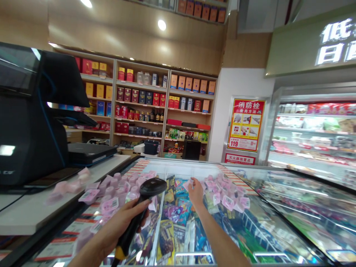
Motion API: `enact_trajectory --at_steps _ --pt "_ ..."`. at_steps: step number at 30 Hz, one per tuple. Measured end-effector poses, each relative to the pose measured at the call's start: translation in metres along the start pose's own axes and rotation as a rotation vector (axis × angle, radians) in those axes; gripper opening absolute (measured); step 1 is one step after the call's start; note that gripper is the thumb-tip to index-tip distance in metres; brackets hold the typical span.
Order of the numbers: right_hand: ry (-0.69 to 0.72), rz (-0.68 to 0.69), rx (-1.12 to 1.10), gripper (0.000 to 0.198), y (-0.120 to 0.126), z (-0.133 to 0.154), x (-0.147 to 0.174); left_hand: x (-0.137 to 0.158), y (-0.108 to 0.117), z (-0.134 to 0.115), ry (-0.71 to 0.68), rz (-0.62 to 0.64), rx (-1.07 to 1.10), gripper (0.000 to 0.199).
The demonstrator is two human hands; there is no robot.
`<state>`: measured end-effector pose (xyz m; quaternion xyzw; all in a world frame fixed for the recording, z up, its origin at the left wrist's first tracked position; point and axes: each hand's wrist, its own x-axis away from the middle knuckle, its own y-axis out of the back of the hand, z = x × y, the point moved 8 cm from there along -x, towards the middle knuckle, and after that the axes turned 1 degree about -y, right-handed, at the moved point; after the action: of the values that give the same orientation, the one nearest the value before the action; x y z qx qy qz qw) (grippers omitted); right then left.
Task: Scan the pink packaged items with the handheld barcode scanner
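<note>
My left hand grips a black handheld barcode scanner by its handle, head pointing right over the glass freezer lid. My right hand reaches forward and pinches a small pink packet at its fingertips. Several more pink packets lie in a pile just right of that hand, and another pile sits left of the scanner on the glass.
A black checkout terminal stands on the white counter at left, with a few pink packets on it. Behind are wooden shelves of boxes and bottles, a red and yellow poster and an open chiller at right.
</note>
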<state>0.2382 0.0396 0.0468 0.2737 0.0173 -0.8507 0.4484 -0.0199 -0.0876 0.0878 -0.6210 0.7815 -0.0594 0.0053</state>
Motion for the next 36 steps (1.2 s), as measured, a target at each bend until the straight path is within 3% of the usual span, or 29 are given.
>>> enact_trajectory --at_steps 2,6,10,15,18,23,27,31,36 --pt "0.182 -0.040 0.350 0.034 0.007 0.008 0.006 0.000 0.002 0.002 0.013 -0.013 0.016 0.027" --pt "0.298 -0.024 0.679 0.034 0.011 0.004 0.013 0.001 0.008 0.004 0.021 -0.038 0.020 0.028" --pt "0.290 -0.040 0.806 0.031 0.024 -0.003 0.009 0.003 0.017 0.004 0.005 -0.054 0.008 0.027" --pt "0.232 -0.089 0.788 0.033 0.032 -0.002 0.007 0.011 0.030 0.003 -0.004 -0.075 0.003 0.025" --pt "0.282 -0.040 0.655 0.036 0.011 0.016 0.021 0.014 0.038 0.006 0.016 -0.096 0.011 0.026" --pt "0.495 0.343 0.380 0.040 -0.062 0.069 0.068 0.019 0.047 0.012 0.034 -0.145 0.018 0.027" --pt "0.654 0.545 0.339 0.039 -0.102 0.102 0.100 0.021 0.048 0.013 0.029 -0.149 0.034 0.027" --pt "0.697 0.626 0.506 0.032 -0.118 0.101 0.106 0.019 0.043 0.012 0.023 -0.108 0.027 0.026" --pt "0.635 0.609 0.663 0.031 -0.103 0.079 0.086 0.012 0.037 0.011 -0.011 -0.076 0.027 0.026"
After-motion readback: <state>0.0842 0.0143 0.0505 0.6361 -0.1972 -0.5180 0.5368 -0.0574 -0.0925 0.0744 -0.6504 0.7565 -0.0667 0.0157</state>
